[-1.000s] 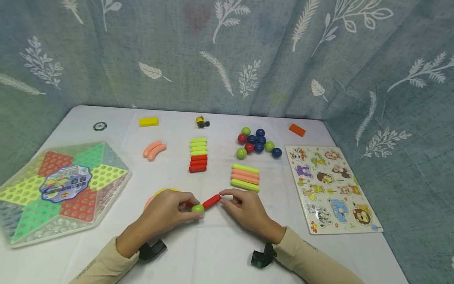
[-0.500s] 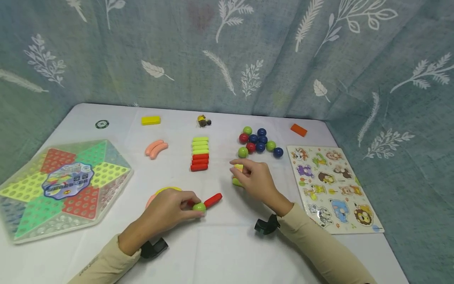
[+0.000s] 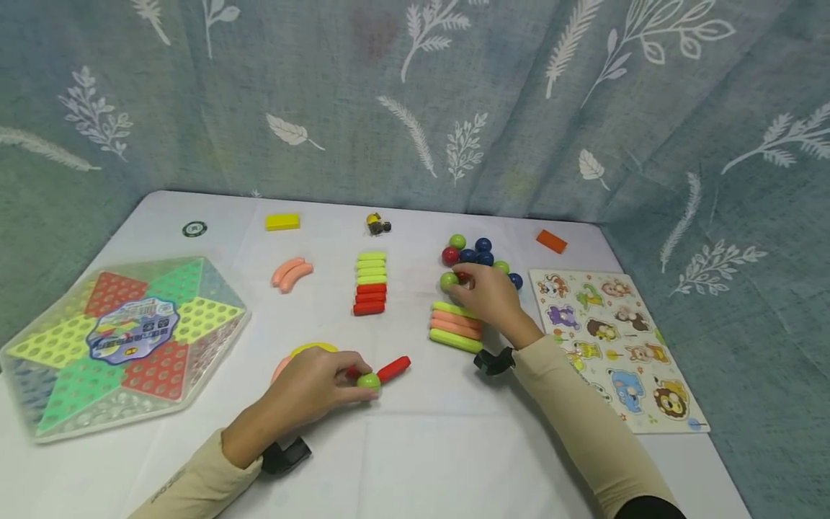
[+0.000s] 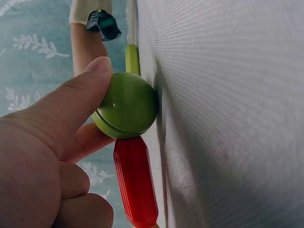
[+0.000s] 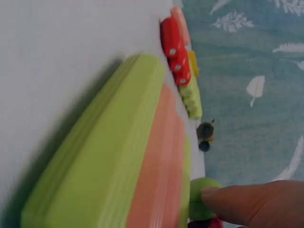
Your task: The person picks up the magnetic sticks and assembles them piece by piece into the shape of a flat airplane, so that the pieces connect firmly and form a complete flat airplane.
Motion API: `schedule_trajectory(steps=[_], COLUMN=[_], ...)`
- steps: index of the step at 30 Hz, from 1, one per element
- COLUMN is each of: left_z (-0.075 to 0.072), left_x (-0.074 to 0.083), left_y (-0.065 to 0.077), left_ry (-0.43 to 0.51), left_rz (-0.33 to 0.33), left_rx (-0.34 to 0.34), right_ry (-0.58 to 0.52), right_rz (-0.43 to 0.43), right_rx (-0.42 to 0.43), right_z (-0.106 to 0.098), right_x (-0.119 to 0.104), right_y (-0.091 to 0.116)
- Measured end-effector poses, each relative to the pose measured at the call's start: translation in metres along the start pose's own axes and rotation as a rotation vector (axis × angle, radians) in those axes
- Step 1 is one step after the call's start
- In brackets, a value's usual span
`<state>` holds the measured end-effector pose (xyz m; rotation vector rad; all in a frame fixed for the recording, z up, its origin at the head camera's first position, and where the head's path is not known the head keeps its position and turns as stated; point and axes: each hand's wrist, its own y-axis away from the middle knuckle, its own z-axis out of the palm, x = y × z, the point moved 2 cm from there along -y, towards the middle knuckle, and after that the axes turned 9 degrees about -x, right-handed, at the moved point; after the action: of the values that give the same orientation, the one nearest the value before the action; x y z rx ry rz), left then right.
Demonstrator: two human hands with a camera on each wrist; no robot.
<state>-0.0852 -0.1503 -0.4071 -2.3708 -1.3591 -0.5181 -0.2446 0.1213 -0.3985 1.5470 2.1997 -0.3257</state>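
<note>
My left hand (image 3: 318, 382) pinches a green ball (image 3: 369, 382) between thumb and fingers, low over the white tabletop. A red stick (image 3: 393, 369) joins the ball on its right side. In the left wrist view another red stick (image 4: 135, 183) meets the green ball (image 4: 127, 105) and is partly hidden by the hand in the head view. My right hand (image 3: 489, 295) has its thumb and forefinger on a second green ball (image 3: 449, 281) at the near-left edge of the ball cluster. The right wrist view shows a digit against that green ball (image 5: 202, 194).
Yellow-green and peach sticks (image 3: 456, 328) lie below my right hand. Red and lime sticks (image 3: 370, 288) form a column. Curved peach pieces (image 3: 292, 274), a star game board (image 3: 132, 346), an animal puzzle (image 3: 622, 346), yellow block (image 3: 282, 222) and orange block (image 3: 551, 241) surround them.
My right hand has left the tip of the red stick and moved up and right, over the yellow-green and peach sticks, to the ball cluster. My left hand keeps its pinch on the green ball.
</note>
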Motion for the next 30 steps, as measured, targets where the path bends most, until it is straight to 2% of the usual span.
schedule_trajectory(steps=[3, 8, 15, 22, 30], left_z=[0.000, 0.002, 0.004, 0.003, 0.000], left_x=[0.000, -0.001, -0.002, -0.001, 0.000], left_y=[0.001, 0.001, 0.001, 0.000, -0.002], left_ry=[0.006, 0.002, 0.011, 0.018, 0.009], left_rz=[-0.008, -0.020, -0.011, -0.014, 0.002], left_rx=[-0.008, -0.018, -0.021, -0.034, -0.035], right_ry=[-0.002, 0.037, 0.007, -0.113, -0.213], right_rz=[-0.002, -0.040, -0.068, -0.176, -0.260], right_rx=[-0.026, -0.014, 0.011, 0.065, -0.005], right_z=[0.001, 0.004, 0.008, 0.014, 0.034], right_x=[0.003, 0.003, 0.001, -0.014, -0.028], right_y=[-0.004, -0.007, 0.000, 0.035, 0.079])
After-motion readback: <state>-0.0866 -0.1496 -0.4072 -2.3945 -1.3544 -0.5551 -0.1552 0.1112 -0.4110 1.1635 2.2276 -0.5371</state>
